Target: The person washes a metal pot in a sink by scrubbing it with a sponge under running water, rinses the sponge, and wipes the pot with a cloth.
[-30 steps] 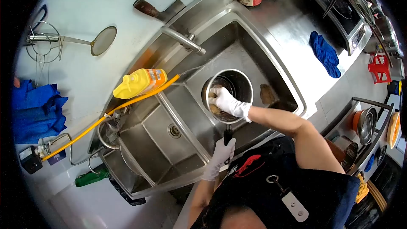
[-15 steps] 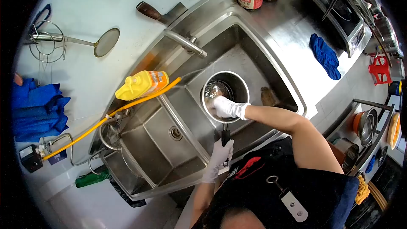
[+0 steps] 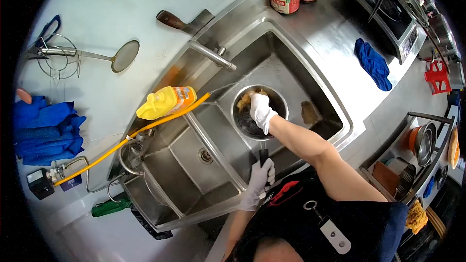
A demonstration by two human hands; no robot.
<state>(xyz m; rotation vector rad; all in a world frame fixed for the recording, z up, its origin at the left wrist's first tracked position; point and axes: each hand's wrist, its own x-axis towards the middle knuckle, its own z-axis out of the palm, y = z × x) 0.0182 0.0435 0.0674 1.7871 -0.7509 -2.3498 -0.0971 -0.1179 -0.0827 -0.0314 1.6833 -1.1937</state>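
Observation:
A steel saucepan [image 3: 281, 98] with a black handle [image 3: 263, 155] sits in the right-hand basin of the sink [image 3: 276, 58]. My left hand [image 3: 260, 177], in a white glove, is wrapped round the handle. Inside the pan my right hand [image 3: 262, 112], also gloved in white, presses a yellowish-brown scrubbing cloth [image 3: 244, 100] to the inner wall; its fingertips are partly hidden. Dark, wet liquid shows at the bottom of the pan. Beside it in the basin lies a brownish pad [image 3: 309, 112].
A yellow hose [image 3: 170, 116] reaches over the sink, a thin water stream leaving its end. A yellow jug [image 3: 165, 102] stands near the tap [image 3: 212, 54]. A cleaver [image 3: 187, 22] is behind the sink. A blue cloth [image 3: 373, 64] and an induction cooker [image 3: 381, 7] lie to the right.
My right hand has shifted up and right inside the pan, and the brownish cloth now shows at its fingers. The pan looks less tilted. My left hand keeps the handle.

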